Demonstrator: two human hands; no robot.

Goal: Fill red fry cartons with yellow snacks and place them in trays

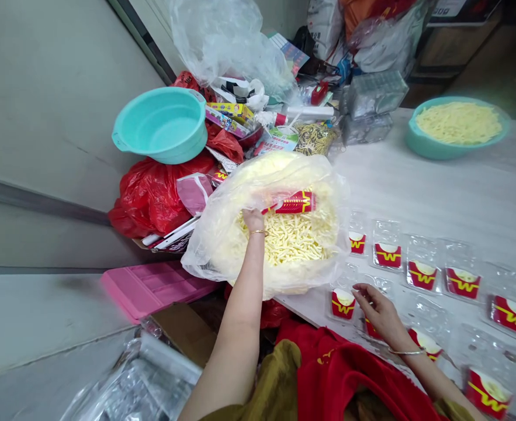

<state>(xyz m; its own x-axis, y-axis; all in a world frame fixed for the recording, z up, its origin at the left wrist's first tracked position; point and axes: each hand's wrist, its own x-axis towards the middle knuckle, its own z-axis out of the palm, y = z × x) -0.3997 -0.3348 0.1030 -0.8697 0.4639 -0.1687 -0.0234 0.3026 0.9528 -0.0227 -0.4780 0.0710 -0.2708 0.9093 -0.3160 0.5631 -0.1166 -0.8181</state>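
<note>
My left hand [253, 220] reaches into a big clear plastic bag [214, 234] holding many pale yellow, fry-shaped pieces [295, 240]. Its fingers are curled; what they hold is hidden. Just right of it, a nested stack of red cartons with yellow zigzag marks [295, 202] lies on the pieces. My right hand [376, 309], fingers apart and holding nothing I can see, hovers over the clear plastic packs at the table's near edge. Beside its fingertips is a pack with a small red carton [342, 304]; another red carton [372, 328] is partly hidden beneath the hand.
More clear packs with red cartons [388, 255] stand in rows on the white table [380, 175]. A turquoise basin of yellow pieces [437, 149] is at the back right. Another turquoise basin [161, 126] rests on red bags [152, 196] at left, above a pink tray [161, 286].
</note>
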